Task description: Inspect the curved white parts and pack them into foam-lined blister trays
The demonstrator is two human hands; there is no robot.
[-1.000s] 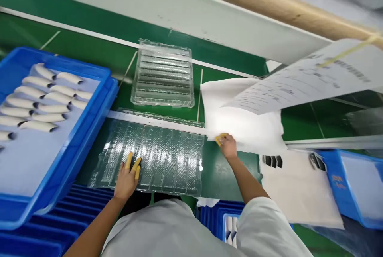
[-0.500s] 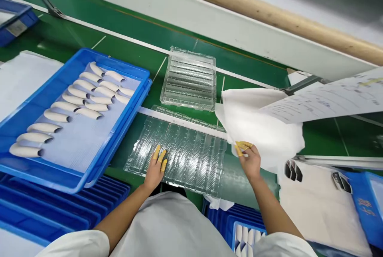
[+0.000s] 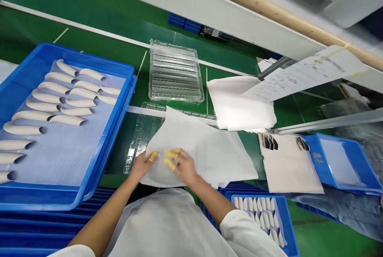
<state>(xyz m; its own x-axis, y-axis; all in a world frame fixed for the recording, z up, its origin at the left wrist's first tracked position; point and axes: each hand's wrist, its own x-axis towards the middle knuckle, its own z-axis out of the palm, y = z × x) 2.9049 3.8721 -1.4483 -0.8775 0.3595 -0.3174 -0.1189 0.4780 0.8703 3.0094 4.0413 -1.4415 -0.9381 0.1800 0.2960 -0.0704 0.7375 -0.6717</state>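
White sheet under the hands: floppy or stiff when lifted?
The thin white sheet looks floppy: it lies creased and bent over the clear ribbed plastic tray. It is probably light, judging by how loosely the left hand and right hand rest on it. It may also slide on the smooth tray.

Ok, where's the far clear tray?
In the head view, the far clear tray lies right of the blue crate and left of the stacked white sheets.

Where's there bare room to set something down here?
Bare green bench shows beside the upper clear tray, and between the laid white sheet and the folded white stack. It's crowded around your left hand and right hand on the sheet, and beside the blue tray.
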